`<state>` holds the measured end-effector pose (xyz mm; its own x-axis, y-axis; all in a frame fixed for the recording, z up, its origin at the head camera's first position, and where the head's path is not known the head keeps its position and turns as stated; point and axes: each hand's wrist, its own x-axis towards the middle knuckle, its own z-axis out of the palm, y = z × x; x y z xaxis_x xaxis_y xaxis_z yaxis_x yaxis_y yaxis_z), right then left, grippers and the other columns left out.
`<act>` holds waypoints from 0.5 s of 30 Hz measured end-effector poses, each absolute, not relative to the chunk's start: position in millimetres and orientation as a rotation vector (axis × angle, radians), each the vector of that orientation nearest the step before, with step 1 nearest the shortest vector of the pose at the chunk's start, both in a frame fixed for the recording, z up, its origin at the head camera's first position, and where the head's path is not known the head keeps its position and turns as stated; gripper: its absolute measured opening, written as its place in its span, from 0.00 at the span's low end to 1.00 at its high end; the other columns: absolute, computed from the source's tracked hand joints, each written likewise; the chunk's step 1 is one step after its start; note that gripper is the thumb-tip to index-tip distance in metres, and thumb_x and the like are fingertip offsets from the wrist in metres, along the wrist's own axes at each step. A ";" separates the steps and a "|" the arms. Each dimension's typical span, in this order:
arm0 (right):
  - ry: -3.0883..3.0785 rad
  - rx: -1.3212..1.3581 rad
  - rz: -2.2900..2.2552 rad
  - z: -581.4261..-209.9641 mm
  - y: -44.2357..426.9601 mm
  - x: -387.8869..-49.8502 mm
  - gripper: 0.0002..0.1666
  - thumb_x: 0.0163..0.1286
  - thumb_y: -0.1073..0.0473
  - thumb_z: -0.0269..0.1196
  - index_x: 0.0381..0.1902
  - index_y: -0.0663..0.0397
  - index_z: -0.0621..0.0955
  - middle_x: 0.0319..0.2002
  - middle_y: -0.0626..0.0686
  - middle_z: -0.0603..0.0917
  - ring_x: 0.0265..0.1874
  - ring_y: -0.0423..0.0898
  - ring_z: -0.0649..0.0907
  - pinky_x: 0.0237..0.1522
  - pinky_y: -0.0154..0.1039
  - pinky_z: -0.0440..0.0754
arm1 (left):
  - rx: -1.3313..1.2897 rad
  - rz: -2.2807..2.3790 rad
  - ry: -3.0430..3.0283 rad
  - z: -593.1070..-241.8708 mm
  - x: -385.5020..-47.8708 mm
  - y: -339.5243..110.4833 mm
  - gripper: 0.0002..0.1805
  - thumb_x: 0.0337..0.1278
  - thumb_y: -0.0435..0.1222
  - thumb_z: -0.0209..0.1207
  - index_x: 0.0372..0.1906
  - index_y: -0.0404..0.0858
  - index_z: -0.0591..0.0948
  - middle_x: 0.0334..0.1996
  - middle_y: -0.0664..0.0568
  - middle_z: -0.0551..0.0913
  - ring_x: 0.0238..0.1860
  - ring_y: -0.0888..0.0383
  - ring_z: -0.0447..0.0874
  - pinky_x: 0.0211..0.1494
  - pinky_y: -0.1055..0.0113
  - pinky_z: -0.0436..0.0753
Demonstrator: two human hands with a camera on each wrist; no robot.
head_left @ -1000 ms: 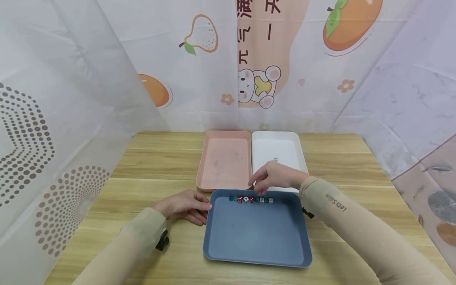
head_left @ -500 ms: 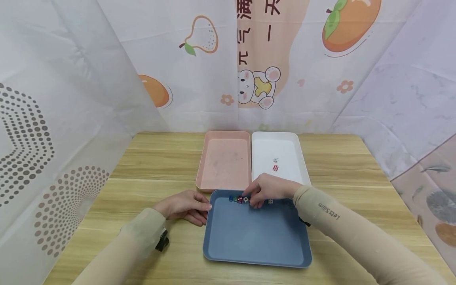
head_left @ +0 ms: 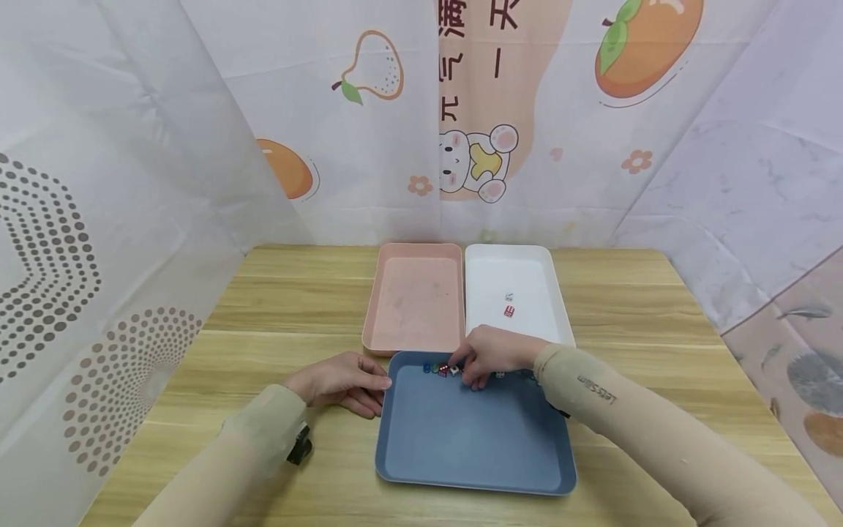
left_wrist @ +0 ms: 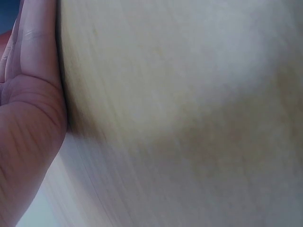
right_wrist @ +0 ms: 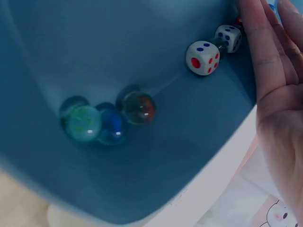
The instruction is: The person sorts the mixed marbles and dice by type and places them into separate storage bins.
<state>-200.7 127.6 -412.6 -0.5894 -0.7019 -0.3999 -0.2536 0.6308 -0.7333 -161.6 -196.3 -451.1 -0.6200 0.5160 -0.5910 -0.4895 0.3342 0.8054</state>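
Observation:
My left hand [head_left: 339, 382] holds the left rim of the blue tray [head_left: 474, 439], thumb on the rim and the other fingers outside it. My right hand [head_left: 492, 350] reaches over the far rim, index finger and thumb spread among a row of dice and marbles. A white die [head_left: 454, 370] shows in that gap, with a red die [head_left: 443, 371] just left of it. In the right wrist view, two white dice [right_wrist: 202, 58] lie beside the fingers [right_wrist: 265, 61]. Farther off are a green marble [right_wrist: 84, 123], a blue marble [right_wrist: 111, 125] and a dark reddish marble [right_wrist: 138, 108]. The hand hides part of the row.
Behind the blue tray stand a pink tray [head_left: 421, 293] and a white tray [head_left: 516, 274], side by side. The white tray holds a red die [head_left: 509, 311] and a white die [head_left: 508, 297]. All three trays rest on a wooden table [head_left: 290, 293] before a printed curtain.
My right hand has come down and slightly left, from above the blue tray's far rim to the row inside. The red die in the white tray has come into sight. The left hand stays put.

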 end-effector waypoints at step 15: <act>2.215 -0.726 -0.767 -414.4 120.6 -198.1 0.13 0.65 0.72 0.68 0.47 0.58 0.87 0.25 0.49 0.88 0.25 0.46 0.89 0.30 0.39 0.90 | 0.016 1.442 1.720 -450.9 -160.9 -195.9 0.17 0.65 0.42 0.67 0.48 0.32 0.83 0.38 0.39 0.88 0.37 0.49 0.92 0.46 0.52 0.91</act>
